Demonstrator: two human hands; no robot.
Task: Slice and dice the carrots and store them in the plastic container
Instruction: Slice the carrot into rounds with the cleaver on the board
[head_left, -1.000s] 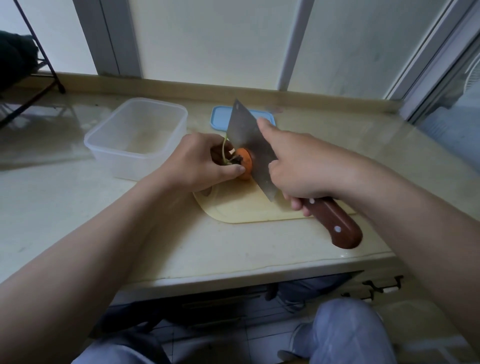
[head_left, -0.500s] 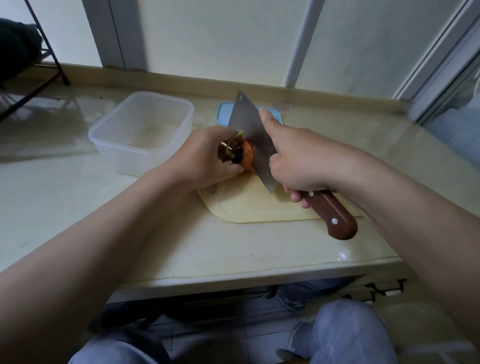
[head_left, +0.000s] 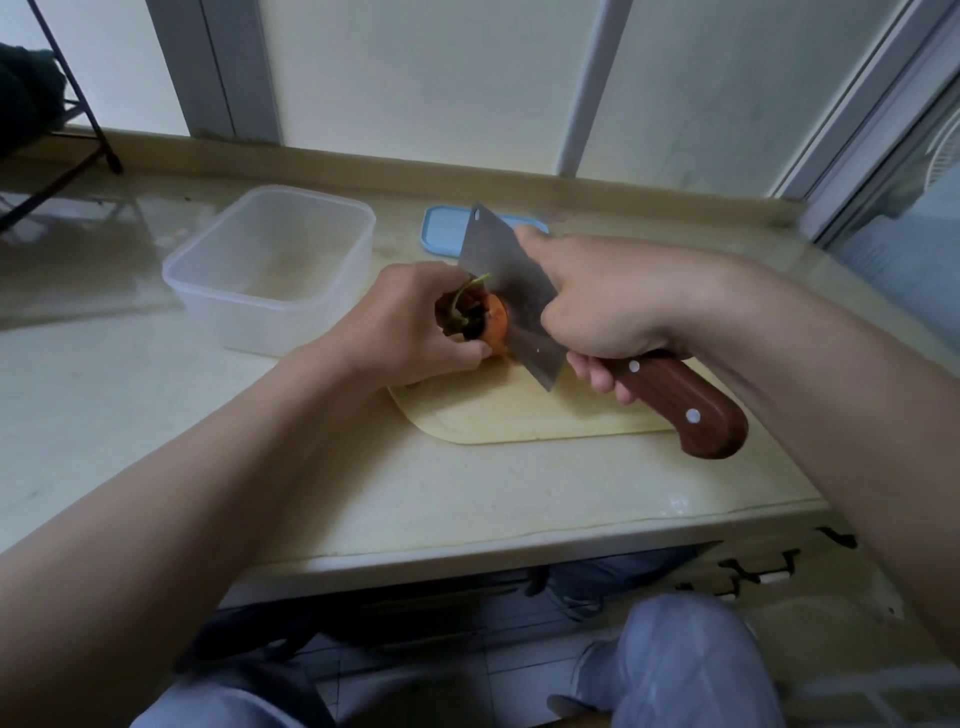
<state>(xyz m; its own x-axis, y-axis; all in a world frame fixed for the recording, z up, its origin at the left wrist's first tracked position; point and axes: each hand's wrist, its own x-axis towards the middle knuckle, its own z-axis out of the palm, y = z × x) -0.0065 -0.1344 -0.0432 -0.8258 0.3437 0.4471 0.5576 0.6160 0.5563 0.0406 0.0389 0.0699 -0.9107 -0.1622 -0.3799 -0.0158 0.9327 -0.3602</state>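
My left hand (head_left: 402, 325) grips the stem end of an orange carrot (head_left: 493, 325), whose dark top and green stalk point towards me. The carrot is held over the far left part of a pale cutting board (head_left: 519, 415). My right hand (head_left: 608, 301) holds a cleaver (head_left: 511, 291) by its brown wooden handle, forefinger laid along the blade's spine. The blade stands against the carrot's right side, and the rest of the carrot is hidden behind it. A clear plastic container (head_left: 270, 270) stands to the left of the board with nothing visible inside it.
A blue lid (head_left: 447, 228) lies flat behind the cleaver, near the window ledge. The counter's front edge (head_left: 467, 551) runs below the board. A black metal stand (head_left: 78, 130) is at the far left. My knees show under the counter.
The carrot's stem end has turned up towards me in my left hand. The cleaver stays against the carrot, its handle now a little lower and further right.
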